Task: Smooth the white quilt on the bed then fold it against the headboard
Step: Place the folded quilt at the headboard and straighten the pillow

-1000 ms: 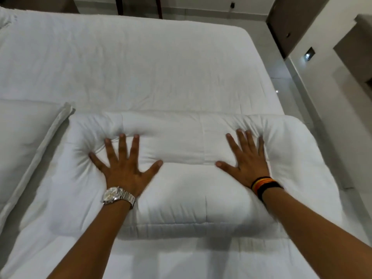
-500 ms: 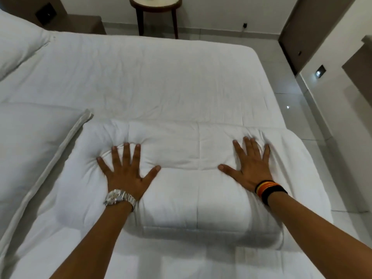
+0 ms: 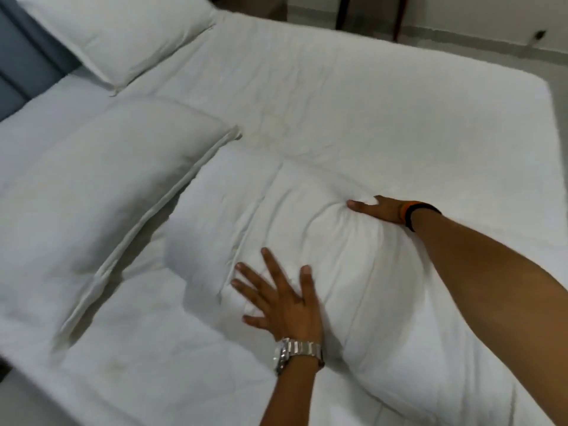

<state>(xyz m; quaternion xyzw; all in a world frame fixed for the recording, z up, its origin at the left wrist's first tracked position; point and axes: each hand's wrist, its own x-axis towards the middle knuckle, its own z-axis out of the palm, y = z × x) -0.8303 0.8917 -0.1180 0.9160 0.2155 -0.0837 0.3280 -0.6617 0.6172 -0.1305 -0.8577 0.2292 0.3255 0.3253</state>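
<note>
The white quilt (image 3: 307, 216) lies folded into a thick puffy bundle on the near side of the bed (image 3: 368, 103). My left hand (image 3: 282, 299), with a silver watch on the wrist, rests flat on the bundle's near left part, fingers spread. My right hand (image 3: 381, 209), with dark and orange bands on the wrist, presses on the bundle's far right edge; its fingers are mostly hidden behind the fabric. The blue-grey headboard (image 3: 21, 59) shows at the far left.
Two white pillows lie to the left: one (image 3: 101, 186) right beside the folded quilt, another (image 3: 123, 35) near the headboard at the top. Dark chair or table legs (image 3: 368, 13) stand on the pale floor (image 3: 522, 53) beyond the bed.
The view has swung left, bringing the headboard and far pillow into sight. My right hand slid to the bundle's far edge, and my left hand moved nearer along the bundle.
</note>
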